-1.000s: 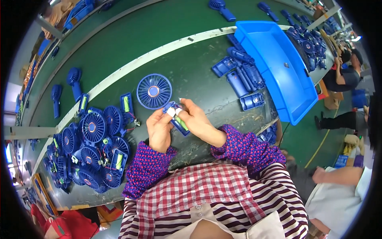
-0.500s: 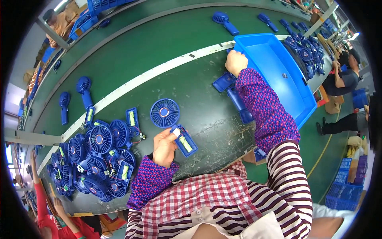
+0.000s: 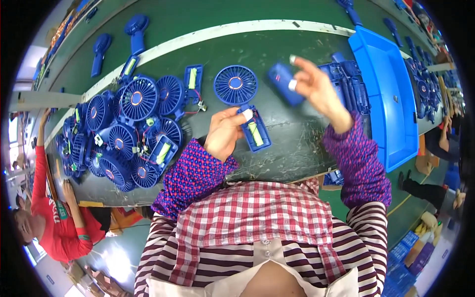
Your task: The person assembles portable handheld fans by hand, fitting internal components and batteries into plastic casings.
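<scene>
My left hand is closed on the handle of a blue handheld fan, just below its round grille. The open handle shows a pale green battery. To the right, my right hand has its thumb on a slightly blurred blue handle cover. Its index finger stands apart from the cover, and the rest of the grip is partly hidden. White coverings sit on several fingertips. Several more covers lie in a pile beyond my right hand, beside the blue tray.
A heap of blue fans with exposed batteries and wires lies at the left. Two fans rest beyond the white strip. A person in red is at lower left. A cardboard box sits under the table edge.
My right hand has moved away from the tray's edge toward the fan, with a blue cover now at its thumb. My left hand keeps its hold on the fan. The view has shifted.
</scene>
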### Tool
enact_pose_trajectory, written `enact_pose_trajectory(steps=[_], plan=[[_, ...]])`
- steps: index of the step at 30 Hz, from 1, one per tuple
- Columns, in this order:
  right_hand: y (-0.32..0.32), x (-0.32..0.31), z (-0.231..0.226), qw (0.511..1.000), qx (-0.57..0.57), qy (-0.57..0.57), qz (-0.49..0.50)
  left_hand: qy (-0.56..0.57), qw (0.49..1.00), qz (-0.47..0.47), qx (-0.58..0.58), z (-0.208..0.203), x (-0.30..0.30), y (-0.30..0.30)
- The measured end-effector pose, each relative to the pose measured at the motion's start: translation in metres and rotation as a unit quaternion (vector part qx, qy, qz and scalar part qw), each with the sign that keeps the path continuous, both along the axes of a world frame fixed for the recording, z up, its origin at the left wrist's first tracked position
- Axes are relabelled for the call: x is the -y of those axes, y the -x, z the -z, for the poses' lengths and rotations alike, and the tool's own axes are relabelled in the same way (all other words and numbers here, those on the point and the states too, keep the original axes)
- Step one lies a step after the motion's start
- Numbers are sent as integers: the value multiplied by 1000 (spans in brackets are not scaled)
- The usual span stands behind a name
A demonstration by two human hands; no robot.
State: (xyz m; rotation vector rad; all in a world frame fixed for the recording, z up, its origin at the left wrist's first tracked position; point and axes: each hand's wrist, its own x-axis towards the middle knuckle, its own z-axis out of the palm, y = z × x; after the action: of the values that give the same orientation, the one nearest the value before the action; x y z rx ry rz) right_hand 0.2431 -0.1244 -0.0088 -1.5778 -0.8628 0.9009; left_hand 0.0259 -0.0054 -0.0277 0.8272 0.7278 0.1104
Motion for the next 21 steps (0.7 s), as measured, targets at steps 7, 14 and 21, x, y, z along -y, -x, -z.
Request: enact_pose_trajectory(steps=[7, 14, 21], plan=[[72, 38, -7, 915, 372, 147, 42, 18, 1000, 1, -4, -4, 6, 9], [91, 59, -5, 812, 550, 191, 48, 35, 999, 15, -1, -7, 18, 8], [93, 49, -4, 808, 556, 188, 52, 40, 999, -8, 5, -5, 26, 6]])
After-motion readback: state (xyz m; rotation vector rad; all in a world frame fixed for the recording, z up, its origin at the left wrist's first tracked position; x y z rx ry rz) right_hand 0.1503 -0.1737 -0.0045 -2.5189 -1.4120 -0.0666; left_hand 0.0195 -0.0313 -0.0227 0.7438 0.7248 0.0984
